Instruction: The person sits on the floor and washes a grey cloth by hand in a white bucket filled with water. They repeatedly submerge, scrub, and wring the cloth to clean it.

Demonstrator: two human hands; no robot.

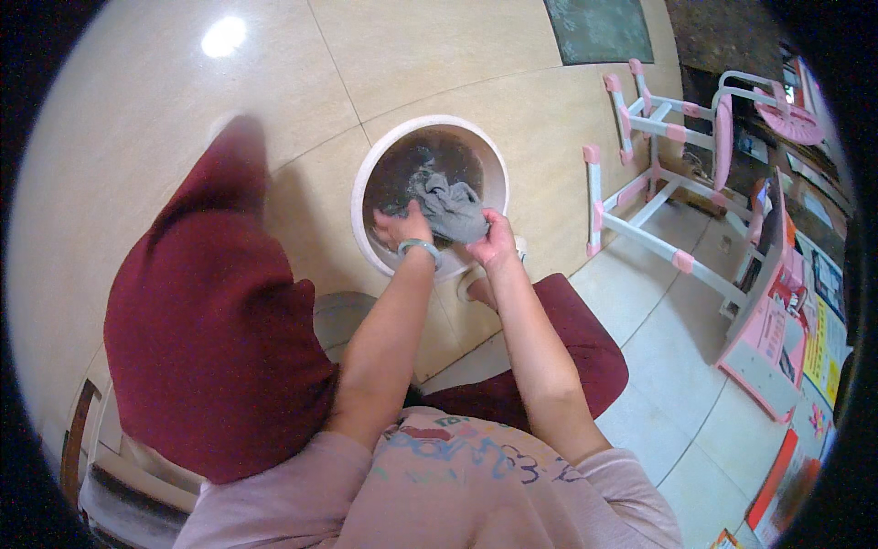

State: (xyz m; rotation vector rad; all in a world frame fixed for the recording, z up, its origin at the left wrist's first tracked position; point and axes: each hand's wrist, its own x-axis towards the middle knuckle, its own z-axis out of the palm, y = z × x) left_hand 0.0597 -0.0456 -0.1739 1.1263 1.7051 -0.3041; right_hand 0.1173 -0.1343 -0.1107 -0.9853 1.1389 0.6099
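Observation:
A round pale tub (pixel 357 206) of dark, murky water stands on the floor before me. In it a wet, crumpled grey cloth (pixel 449 209) rises partly above the water. My right hand (pixel 495 237) grips the cloth's near right edge between thumb and fingers, close to the tub's rim. My left hand (pixel 403 225) is inside the tub at the cloth's left side, fingers apart and thumb close to the fabric. A pale green bangle (pixel 420 251) circles my left wrist. The cloth's lower part is hidden under the water.
Dark red trouser legs (pixel 212 329) flank the tub. A pink-and-white chair frame (pixel 651 130) and a pink-edged desk (pixel 761 364) stand at right. A dark green mat (pixel 600 31) lies at the top. Behind me at lower left is a dark-cushioned seat (pixel 137 497).

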